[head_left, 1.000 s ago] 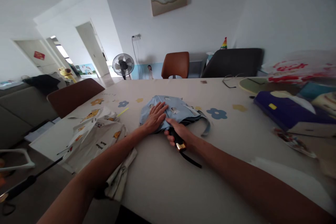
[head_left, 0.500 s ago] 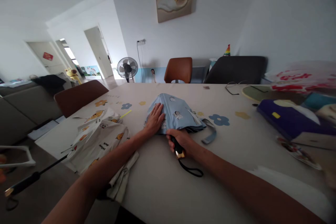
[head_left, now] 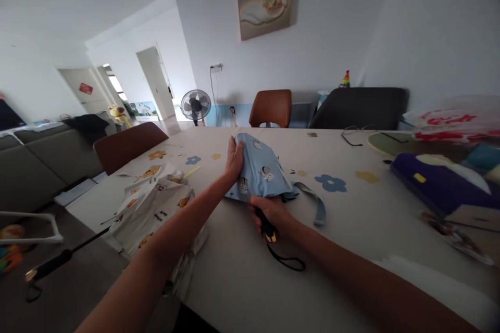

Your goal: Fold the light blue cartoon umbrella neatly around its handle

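Note:
A folded light blue umbrella [head_left: 262, 174] with small cartoon prints lies on the white table [head_left: 250, 265]. My left hand [head_left: 234, 158] rests flat with fingers stretched along the far left side of its canopy. My right hand [head_left: 270, 212] is closed around the umbrella's black handle [head_left: 269, 231], which has a gold end and a black wrist loop [head_left: 288, 262] trailing toward me. The umbrella's blue closing strap [head_left: 317, 204] hangs loose to the right.
A second umbrella, white with orange prints [head_left: 153, 205], lies at the table's left edge, its black handle [head_left: 47, 269] sticking out over the floor. A brown chair [head_left: 127, 141] stands left, another [head_left: 271, 107] at the far end. Glasses [head_left: 353, 136], a purple box [head_left: 441, 185] and bags crowd the right.
My left hand slid from the near left of the blue canopy up to its far tip. The canopy has been drawn narrower, and the view tilted slightly upward.

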Tool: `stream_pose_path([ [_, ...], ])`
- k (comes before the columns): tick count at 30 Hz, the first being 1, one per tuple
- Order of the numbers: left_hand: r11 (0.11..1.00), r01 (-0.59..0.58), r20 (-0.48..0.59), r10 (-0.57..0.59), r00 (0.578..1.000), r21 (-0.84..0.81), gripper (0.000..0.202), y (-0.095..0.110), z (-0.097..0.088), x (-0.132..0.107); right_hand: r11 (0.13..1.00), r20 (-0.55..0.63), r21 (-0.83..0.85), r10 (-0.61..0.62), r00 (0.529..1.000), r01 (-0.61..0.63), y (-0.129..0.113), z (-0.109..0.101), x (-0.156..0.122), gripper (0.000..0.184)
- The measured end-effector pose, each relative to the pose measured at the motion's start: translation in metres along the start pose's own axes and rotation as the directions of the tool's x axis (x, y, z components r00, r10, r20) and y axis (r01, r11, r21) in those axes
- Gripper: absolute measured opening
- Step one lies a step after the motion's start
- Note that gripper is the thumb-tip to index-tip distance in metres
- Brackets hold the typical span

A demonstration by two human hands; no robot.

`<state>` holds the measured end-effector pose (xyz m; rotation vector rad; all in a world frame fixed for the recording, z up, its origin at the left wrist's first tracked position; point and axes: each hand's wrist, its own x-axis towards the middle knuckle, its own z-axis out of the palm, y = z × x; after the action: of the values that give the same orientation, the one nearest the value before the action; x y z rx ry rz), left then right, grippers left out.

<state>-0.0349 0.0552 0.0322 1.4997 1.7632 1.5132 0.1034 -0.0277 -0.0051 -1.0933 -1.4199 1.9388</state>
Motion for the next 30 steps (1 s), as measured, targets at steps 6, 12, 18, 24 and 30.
stream_pose_path([
  [6,0.980,-0.183,0.039,0.180,0.983,0.076,0.066,0.005,0.011,-0.050,0.995,-0.136,0.017,-0.099,0.986,0.103,-0.005,-0.001,0.000,0.019],
  [12,0.973,0.100,0.134,-0.073,0.988,-0.209,0.065,0.020,0.018,-0.072,0.992,-0.094,-0.022,-0.128,0.987,0.126,-0.007,-0.003,0.000,0.020],
  [18,0.742,0.359,0.272,-0.243,0.931,-0.566,0.043,0.016,0.001,-0.059,0.991,0.007,-0.124,-0.052,0.999,0.052,-0.009,-0.001,-0.005,0.024],
  [24,0.439,0.577,0.412,-0.418,0.810,-0.689,0.040,0.004,-0.010,-0.048,0.983,0.105,-0.180,0.062,0.993,-0.043,-0.005,0.001,-0.006,0.021],
  [30,0.431,0.565,0.362,-0.467,0.807,-0.703,0.037,-0.002,-0.009,-0.048,0.983,0.096,-0.115,0.152,0.984,-0.140,-0.003,0.007,-0.004,0.019],
])
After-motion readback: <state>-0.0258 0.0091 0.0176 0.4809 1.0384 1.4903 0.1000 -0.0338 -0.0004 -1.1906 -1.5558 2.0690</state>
